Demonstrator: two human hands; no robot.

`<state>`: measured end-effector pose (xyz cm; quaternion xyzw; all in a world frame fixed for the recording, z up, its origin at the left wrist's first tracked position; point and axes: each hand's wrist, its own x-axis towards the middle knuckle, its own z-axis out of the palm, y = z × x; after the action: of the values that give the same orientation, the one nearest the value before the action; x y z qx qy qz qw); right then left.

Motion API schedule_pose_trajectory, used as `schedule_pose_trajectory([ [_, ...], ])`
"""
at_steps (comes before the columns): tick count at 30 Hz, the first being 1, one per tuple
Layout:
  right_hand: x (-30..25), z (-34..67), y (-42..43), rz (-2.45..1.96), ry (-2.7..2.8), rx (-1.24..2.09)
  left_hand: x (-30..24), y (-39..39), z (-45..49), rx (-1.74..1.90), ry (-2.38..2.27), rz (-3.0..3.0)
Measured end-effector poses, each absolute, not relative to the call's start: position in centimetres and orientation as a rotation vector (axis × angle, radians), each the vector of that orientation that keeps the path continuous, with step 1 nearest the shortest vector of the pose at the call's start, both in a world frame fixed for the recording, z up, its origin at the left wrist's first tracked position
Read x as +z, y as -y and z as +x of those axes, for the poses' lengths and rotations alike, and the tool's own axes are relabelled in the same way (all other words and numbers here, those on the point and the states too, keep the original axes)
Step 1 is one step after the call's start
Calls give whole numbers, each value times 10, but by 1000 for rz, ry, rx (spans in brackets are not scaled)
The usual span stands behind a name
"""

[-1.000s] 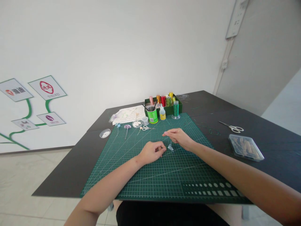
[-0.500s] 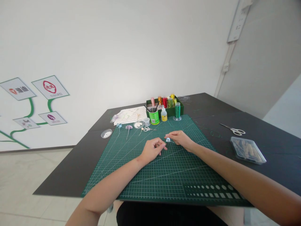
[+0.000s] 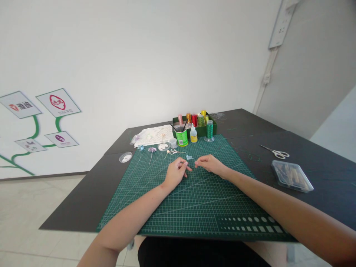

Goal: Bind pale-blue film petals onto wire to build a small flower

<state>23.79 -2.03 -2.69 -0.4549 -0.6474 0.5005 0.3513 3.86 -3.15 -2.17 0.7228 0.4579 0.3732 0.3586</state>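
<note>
Black table [image 3: 72,200] on pale tiled floor [image 3: 25,211] before a white wall [image 3: 139,55]

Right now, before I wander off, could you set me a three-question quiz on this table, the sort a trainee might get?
1. True or false: the green spool stands outside the green box.

2. Which of these lies closest to the white-handled scissors at the far right?
a) the yellow-labelled bottle
b) the clear plastic box
c) the purple flower

3. Fill in the colour: the small flower piece near the fingers of the left hand is ____.

Key: 1. True. 2. b, the clear plastic box. 3. Pale blue.
</note>
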Motion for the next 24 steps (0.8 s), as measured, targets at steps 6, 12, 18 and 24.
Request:
schedule_pose_trajectory([
  [6,-27,235,25,-1042,1629,1460,-18,36,35,868,-1371,2187],
  [12,-26,232,28,-1034,1567,1492,-25,30,38,946,-1282,1884],
  [18,-27,234,23,-947,1244,1420,-33,12,35,1012,-1058,1383],
  [24,-32,238,14,-1122,1109,1144,-30,10,34,1031,-1009,1292],
])
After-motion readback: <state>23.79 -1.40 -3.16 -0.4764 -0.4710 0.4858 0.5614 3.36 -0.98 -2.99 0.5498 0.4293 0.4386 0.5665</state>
